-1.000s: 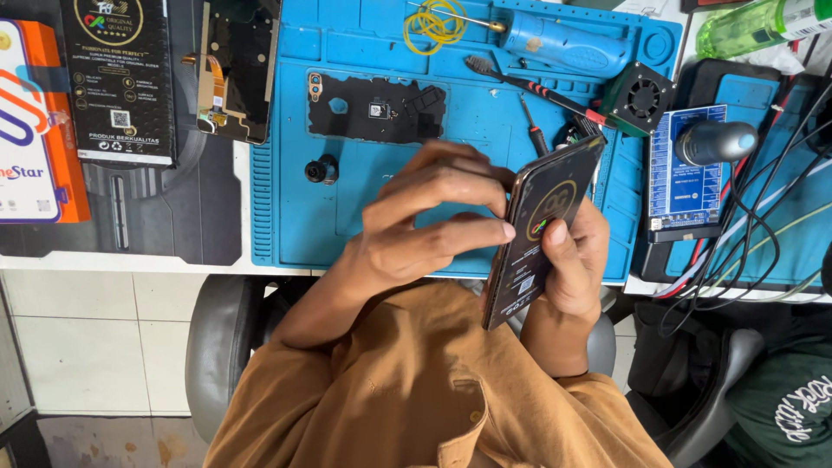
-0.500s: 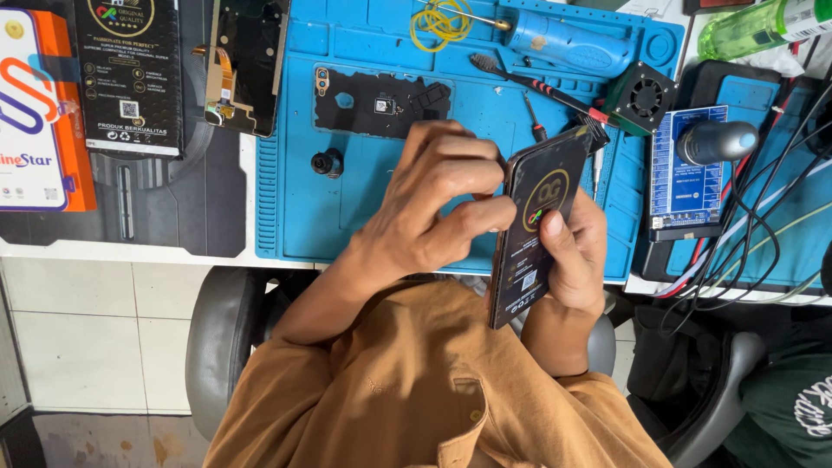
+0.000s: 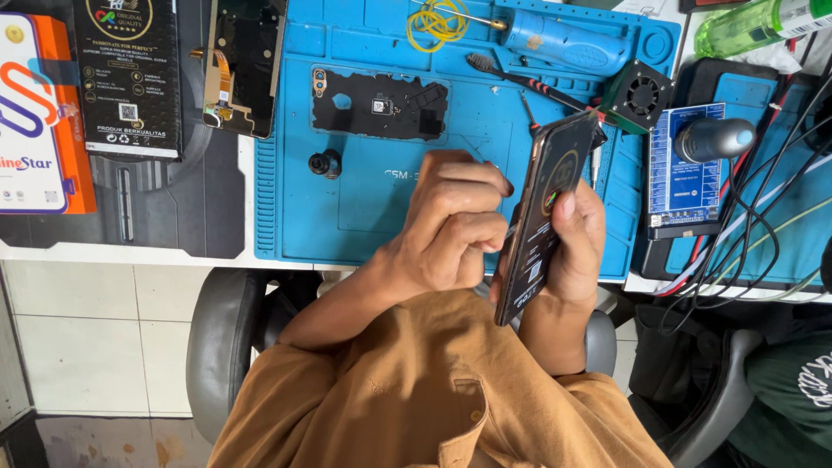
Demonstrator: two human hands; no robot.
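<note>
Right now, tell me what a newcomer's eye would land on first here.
First, the flat black printed package held on edge in the middle, gripped by the right hand while the left hand curls against its face. Behind them spreads the bright blue rubber work mat, with a black phone back panel lying flat on it. An orange-and-white box sits far left.
</note>
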